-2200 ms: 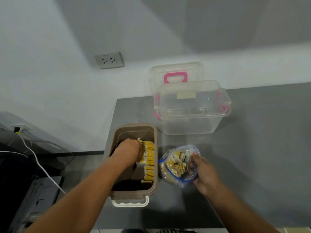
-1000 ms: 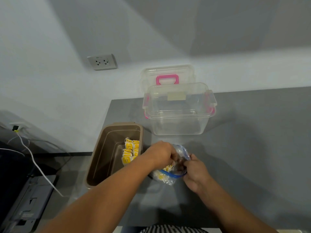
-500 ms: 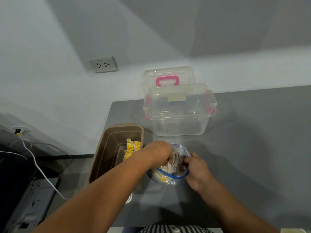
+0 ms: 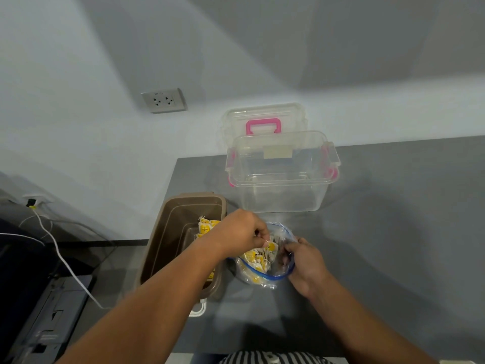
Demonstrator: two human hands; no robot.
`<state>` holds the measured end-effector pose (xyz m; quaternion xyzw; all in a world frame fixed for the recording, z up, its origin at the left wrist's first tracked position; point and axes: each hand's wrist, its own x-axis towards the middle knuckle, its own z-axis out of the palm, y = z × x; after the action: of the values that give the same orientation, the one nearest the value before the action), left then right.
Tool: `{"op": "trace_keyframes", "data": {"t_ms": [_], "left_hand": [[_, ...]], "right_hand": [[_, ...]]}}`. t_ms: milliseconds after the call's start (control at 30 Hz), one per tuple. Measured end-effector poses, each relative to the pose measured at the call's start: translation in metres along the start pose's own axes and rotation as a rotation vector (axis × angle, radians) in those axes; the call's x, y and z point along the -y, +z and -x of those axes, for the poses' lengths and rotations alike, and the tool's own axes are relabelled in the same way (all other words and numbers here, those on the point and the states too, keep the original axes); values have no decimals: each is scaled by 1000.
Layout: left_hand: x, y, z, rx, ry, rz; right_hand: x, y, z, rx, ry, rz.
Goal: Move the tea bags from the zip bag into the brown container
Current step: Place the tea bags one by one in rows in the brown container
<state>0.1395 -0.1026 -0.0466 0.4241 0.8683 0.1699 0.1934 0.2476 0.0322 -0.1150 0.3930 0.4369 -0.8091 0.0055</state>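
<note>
A clear zip bag (image 4: 265,277) with a blue rim stands open on the grey table, with yellow-and-white tea bags (image 4: 256,257) inside. My right hand (image 4: 305,262) pinches the bag's right rim and holds it open. My left hand (image 4: 241,233) hovers over the bag's mouth, its fingers curled around tea bag strings and tags. Left of the bag sits the brown container (image 4: 168,245), with several yellow tea bags (image 4: 206,227) stacked along its right wall; my left forearm hides its near right part.
Behind the bag stands a clear plastic box (image 4: 282,190) with pink latches, its lid (image 4: 263,119) with a pink handle leaning on the wall. A wall socket (image 4: 164,100) is at upper left. A white cable (image 4: 65,264) and a dark device lie left, below the table (image 4: 393,219).
My left hand left the brown container, went into the zip bag and now lifts out of it holding tea bags. My right hand stayed on the bag's rim.
</note>
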Motion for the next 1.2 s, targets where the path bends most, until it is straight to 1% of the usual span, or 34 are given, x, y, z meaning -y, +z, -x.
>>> {"op": "trace_keyframes", "data": {"t_ms": [100,233,333,400,533,633,800,933,1200], "left_hand": [[3,-1,2,-48,-11,44],[6,-6,7,-101,-32,86],[7,-10,11,-143,-64,137],[7,-10,12,-157,-70,129],[4,-3,10,-160,-89,119],[0,2,8,-151,-73,101],[-4,6,4,-96,-61,-1],[-3,6,3,-95,-45,-44],[-3,3,0,-171,-89,-44]], "right_hand": [[-1,2,-1,12,-4,-25],[2,6,4,122,-9,-80],[3,6,2,160,-24,-82],[4,8,2,189,-39,-67],[5,10,-1,172,-35,-45],[4,9,-3,168,-27,-24],[3,6,-6,149,-25,-23],[3,6,-7,155,-13,-43],[2,8,-11,168,-11,-53]]}}
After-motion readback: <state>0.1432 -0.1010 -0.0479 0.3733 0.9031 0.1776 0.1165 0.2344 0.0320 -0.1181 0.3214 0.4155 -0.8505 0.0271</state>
